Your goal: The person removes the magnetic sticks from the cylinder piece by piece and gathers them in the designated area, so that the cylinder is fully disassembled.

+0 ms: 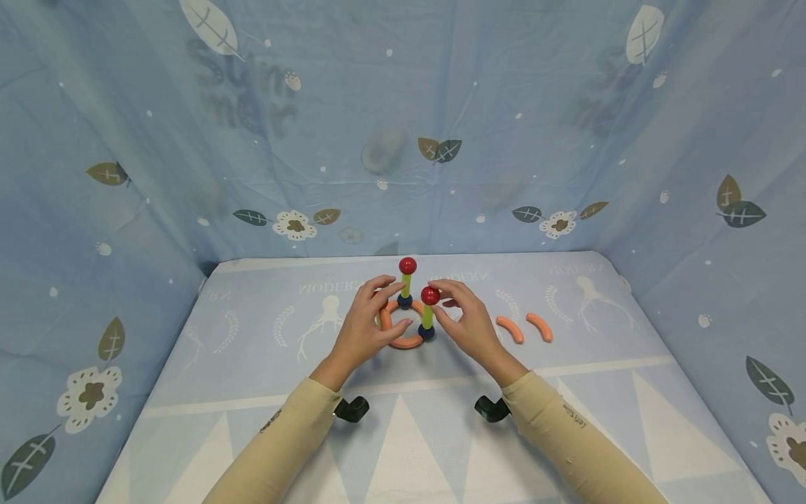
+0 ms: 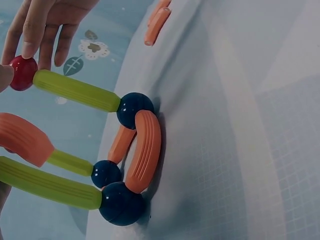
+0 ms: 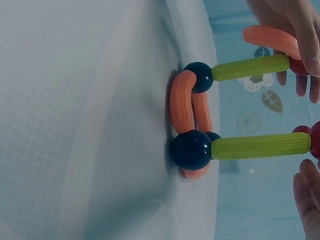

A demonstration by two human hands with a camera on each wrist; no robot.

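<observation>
A magnetic stick-and-ball frame stands on the table. Its base joins curved orange sticks (image 1: 406, 342) with dark blue balls (image 2: 122, 204). Three green sticks (image 3: 260, 146) rise from the blue balls, topped by red balls. My left hand (image 1: 368, 320) has its fingers around the left red ball (image 3: 298, 66), from which another curved orange stick (image 3: 270, 37) juts out. My right hand (image 1: 469, 320) pinches the right red ball (image 1: 431, 295) between thumb and fingers. The rear red ball (image 1: 408, 265) stands untouched. In the head view my left hand partly hides the left upright.
Two loose curved orange sticks, a nearer one (image 1: 510, 330) and a farther one (image 1: 539, 327), lie on the table to the right of my right hand. A patterned blue curtain (image 1: 403, 126) hangs behind the table and at both sides.
</observation>
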